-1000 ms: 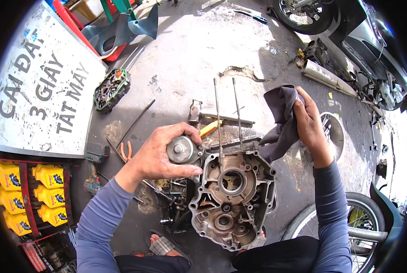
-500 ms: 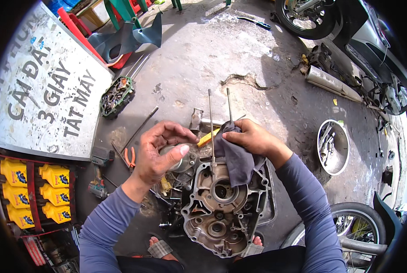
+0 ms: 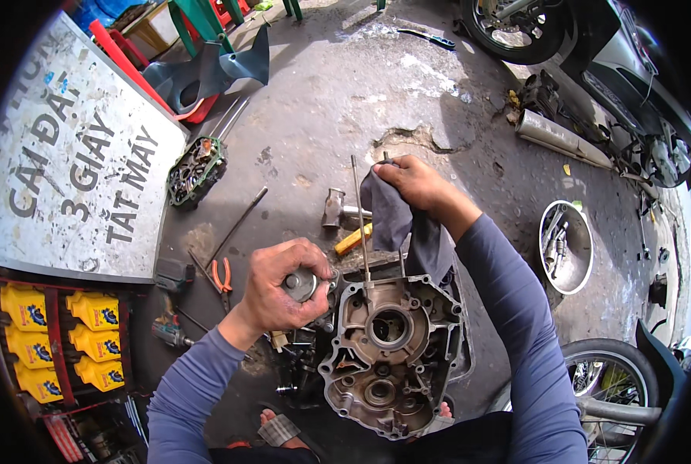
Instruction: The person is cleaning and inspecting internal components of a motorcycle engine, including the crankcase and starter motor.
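Note:
My left hand (image 3: 262, 298) is closed round a rounded grey metal part (image 3: 302, 284) beside the engine; its lower end is hidden. In my right hand (image 3: 424, 185) is a dark grey cloth (image 3: 387, 213), pinched near the top of the rear stud, with its loose end hanging toward the casing. The open engine crankcase half (image 3: 382, 363) lies before me between my feet, its round bearing bores facing up. A long threaded stud (image 3: 358, 209) rises from its far edge, left of the cloth. Behind it lie a hammer (image 3: 333, 209) and a yellow-handled tool (image 3: 353, 240).
Orange-handled pliers (image 3: 221, 276), a long rod (image 3: 241, 220) and a cordless drill (image 3: 169, 331) lie left. Another crankcase half (image 3: 197, 172) rests by the white sign (image 3: 75, 155). Right are a white bowl of parts (image 3: 586, 267), an exhaust muffler (image 3: 562, 141) and a wheel (image 3: 639, 371).
My left hand has dropped from a half-open pose and closed round the grey metal part. My right hand has drawn the cloth upward and away from the crankcase bore, to the stud's top.

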The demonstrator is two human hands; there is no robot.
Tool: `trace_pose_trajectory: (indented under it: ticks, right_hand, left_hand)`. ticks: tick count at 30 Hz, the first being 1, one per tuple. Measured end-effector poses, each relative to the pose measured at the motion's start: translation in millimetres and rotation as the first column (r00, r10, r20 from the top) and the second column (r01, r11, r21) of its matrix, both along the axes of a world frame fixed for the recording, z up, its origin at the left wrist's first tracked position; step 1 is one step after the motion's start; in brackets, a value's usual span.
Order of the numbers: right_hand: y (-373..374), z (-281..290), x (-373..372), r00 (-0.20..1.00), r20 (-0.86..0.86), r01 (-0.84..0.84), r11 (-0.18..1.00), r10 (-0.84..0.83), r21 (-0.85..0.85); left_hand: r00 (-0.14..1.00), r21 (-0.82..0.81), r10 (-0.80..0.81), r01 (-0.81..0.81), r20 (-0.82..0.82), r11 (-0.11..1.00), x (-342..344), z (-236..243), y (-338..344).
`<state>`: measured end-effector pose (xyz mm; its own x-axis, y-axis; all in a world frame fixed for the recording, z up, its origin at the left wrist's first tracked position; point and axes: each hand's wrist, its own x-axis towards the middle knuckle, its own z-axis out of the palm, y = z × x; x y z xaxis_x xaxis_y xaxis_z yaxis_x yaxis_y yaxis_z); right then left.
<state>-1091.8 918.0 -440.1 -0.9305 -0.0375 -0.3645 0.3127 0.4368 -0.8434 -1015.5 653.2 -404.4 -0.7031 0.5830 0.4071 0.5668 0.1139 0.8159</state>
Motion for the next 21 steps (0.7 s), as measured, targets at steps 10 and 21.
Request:
trace_pose_trajectory:
  ticks: [10,21]
  right_hand:
    - [102.9,-19.5,-53.4,0.728,-0.036,0.533,0.598,-0.684,-0.599]
    - [74.9,-2.2,3.1,0.987,0.062,0.157,0.774,-0.151,-0.613]
  left_hand:
    - [0.998,-0.056,0.028,-0.031,-0.054,0.998,-0.7,2.2,-3.3]
    - [0.997,-0.012,0.041,-0.041,-0.063,0.999,2.5,0.3,3.7]
